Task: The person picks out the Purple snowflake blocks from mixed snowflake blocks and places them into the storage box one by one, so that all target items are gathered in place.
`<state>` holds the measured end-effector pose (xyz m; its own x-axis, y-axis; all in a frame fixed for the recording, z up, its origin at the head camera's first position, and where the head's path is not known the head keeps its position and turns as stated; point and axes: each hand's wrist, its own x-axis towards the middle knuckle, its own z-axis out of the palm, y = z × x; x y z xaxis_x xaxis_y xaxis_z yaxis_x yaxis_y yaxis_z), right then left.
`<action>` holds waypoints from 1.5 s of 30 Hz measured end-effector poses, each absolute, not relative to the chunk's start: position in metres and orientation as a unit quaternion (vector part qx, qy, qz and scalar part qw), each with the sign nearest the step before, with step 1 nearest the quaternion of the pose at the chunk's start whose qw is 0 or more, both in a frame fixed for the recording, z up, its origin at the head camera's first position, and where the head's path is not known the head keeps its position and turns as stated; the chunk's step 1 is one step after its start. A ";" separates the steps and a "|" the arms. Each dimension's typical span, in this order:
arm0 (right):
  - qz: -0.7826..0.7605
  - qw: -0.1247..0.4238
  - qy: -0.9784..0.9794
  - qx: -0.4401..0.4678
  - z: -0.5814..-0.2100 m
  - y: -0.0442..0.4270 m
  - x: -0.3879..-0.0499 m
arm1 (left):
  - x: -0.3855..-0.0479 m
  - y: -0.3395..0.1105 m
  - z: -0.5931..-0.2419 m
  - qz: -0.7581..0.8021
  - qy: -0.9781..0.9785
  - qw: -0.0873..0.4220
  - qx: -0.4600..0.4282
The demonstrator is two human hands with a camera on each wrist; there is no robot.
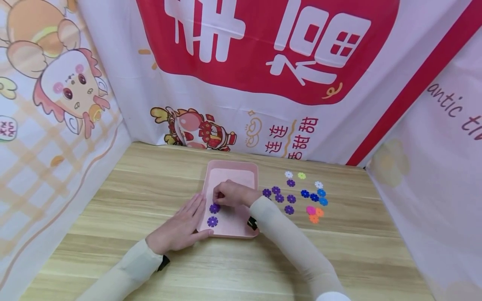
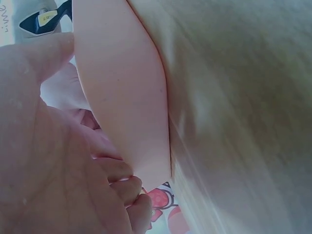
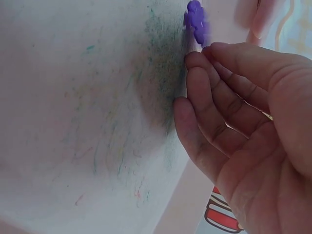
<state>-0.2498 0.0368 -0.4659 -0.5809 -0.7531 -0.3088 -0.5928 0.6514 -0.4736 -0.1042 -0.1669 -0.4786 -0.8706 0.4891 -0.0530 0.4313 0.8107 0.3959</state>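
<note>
A pink tray [image 1: 235,176] lies on the table. Inside, near its left wall, are flower-shaped purple pieces, one [image 1: 212,221] nearer the front and another [image 1: 214,208] just below the right fingertips. My right hand [image 1: 234,195] is over the tray, thumb and index finger together at a purple piece [image 3: 196,22] in the right wrist view; the contact is partly blurred. My left hand [image 1: 181,229] rests along the tray's left side, fingers fairly straight at the rim and thumb at the front corner. The left wrist view shows this hand [image 2: 58,161] against the tray wall [image 2: 124,87].
Right of the tray lie several loose purple pieces [image 1: 279,198], with dark blue [image 1: 314,197], light blue [image 1: 323,201], orange [image 1: 314,218], pink [image 1: 310,210], white [image 1: 288,174] and yellow-green [image 1: 301,176] ones. Printed cloth [image 1: 241,83] hangs behind the table.
</note>
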 end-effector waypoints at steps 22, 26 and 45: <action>-0.103 0.183 0.893 -0.398 -0.396 0.101 -0.240 | -0.106 -0.162 -0.476 0.160 0.956 0.053 0.242; -0.099 0.181 0.906 -0.371 -0.391 0.127 -0.241 | -0.105 -0.162 -0.474 0.157 0.956 0.056 0.241; -0.152 0.162 0.914 -0.339 -0.439 0.231 -0.217 | -0.104 -0.161 -0.480 0.160 0.954 0.049 0.249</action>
